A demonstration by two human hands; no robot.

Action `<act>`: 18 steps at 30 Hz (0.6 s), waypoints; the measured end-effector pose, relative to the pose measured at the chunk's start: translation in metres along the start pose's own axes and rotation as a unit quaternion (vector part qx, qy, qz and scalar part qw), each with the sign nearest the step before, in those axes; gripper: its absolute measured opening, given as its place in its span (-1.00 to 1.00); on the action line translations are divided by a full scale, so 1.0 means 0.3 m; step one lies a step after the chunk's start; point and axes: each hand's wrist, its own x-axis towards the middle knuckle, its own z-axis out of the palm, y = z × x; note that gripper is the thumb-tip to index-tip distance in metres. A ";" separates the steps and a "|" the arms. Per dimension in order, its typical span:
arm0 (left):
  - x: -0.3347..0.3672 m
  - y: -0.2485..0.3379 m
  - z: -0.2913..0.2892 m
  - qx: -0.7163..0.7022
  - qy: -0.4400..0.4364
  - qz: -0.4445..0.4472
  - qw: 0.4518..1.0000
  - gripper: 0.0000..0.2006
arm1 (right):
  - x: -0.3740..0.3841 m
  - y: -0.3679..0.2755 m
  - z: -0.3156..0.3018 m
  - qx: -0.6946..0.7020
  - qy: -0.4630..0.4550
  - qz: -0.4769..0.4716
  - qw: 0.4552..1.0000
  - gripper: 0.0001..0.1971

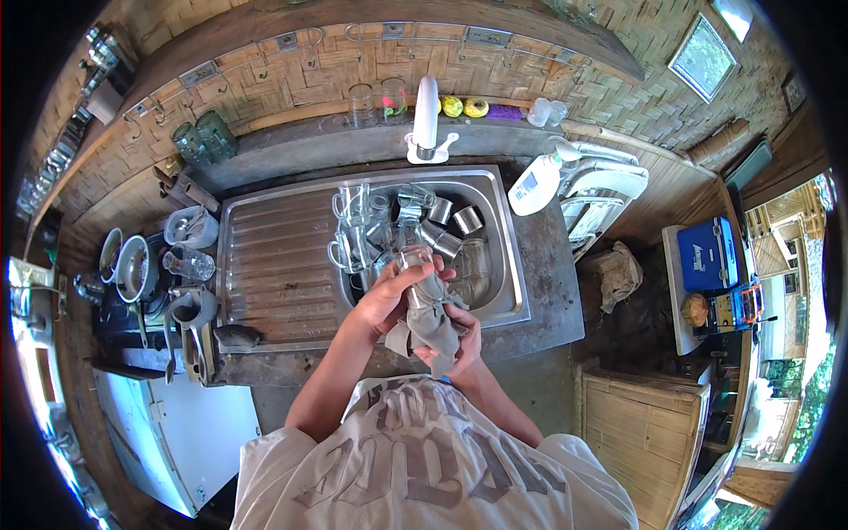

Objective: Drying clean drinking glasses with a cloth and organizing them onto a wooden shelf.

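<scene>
Just in front of my body, at the near edge of the sink, my left hand is closed around a clear drinking glass. A grey cloth is wrapped about the lower part of the glass, and my right hand grips the cloth from the right and below. Beyond my hands, the steel sink holds metal cups, a large clear glass vessel and glass mugs piled at its left side. The cloth and my fingers hide part of the glass.
A white faucet rises behind the basin, with a white bottle to its right. The ribbed drainboard spans the left. Pans and a plastic tub stand farther left. A blue cooler sits at the right.
</scene>
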 end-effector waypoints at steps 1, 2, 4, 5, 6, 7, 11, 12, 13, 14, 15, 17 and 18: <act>0.002 -0.014 -0.013 -0.020 -0.040 0.005 0.999 -0.59 | 0.002 0.014 -0.008 -0.079 0.003 -0.081 0.994 -0.59; 0.002 -0.032 -0.022 -0.037 -0.032 0.014 0.999 -0.58 | 0.021 0.009 -0.026 0.026 -0.068 -0.043 0.996 -0.59; -0.006 -0.063 -0.031 -0.074 0.012 -0.002 0.997 -0.58 | 0.051 0.004 -0.088 -0.017 -0.039 -0.060 0.997 -0.60; -0.012 -0.077 -0.034 -0.110 0.057 -0.013 0.992 -0.57 | 0.055 -0.002 -0.111 -0.063 -0.012 -0.075 0.995 -0.61; -0.015 -0.095 -0.070 -0.128 0.082 -0.043 0.987 -0.60 | 0.039 -0.049 -0.039 0.042 -0.108 0.009 0.993 -0.64; -0.017 -0.111 -0.093 -0.128 0.083 -0.043 0.987 -0.60 | 0.029 -0.051 -0.027 0.042 -0.107 0.010 0.993 -0.64; -0.042 -0.167 -0.149 -0.107 0.132 -0.072 0.983 -0.64 | 0.040 -0.022 -0.025 -0.267 0.017 -0.075 0.961 -0.68; -0.053 -0.174 -0.144 -0.113 0.160 -0.062 0.979 -0.65 | 0.040 -0.018 -0.026 -0.374 0.011 -0.067 0.925 -0.66; -0.058 -0.179 -0.142 -0.120 0.187 -0.053 0.974 -0.65 | 0.041 -0.013 -0.027 -0.477 0.005 -0.058 0.877 -0.64; -0.053 -0.172 -0.170 -0.118 0.164 -0.089 0.975 -0.67 | 0.045 -0.002 -0.027 -0.476 0.006 -0.057 0.877 -0.64; -0.052 -0.168 -0.176 -0.117 0.164 -0.087 0.976 -0.67 | 0.050 0.016 -0.022 -0.525 -0.003 -0.127 0.842 -0.55; -0.051 -0.163 -0.179 -0.106 0.163 -0.047 0.980 -0.70 | 0.050 0.042 -0.017 -0.607 -0.021 -0.266 0.748 -0.36; -0.055 -0.159 -0.172 -0.103 0.167 -0.034 0.980 -0.71 | 0.044 0.043 -0.014 -0.637 -0.023 -0.289 0.715 -0.22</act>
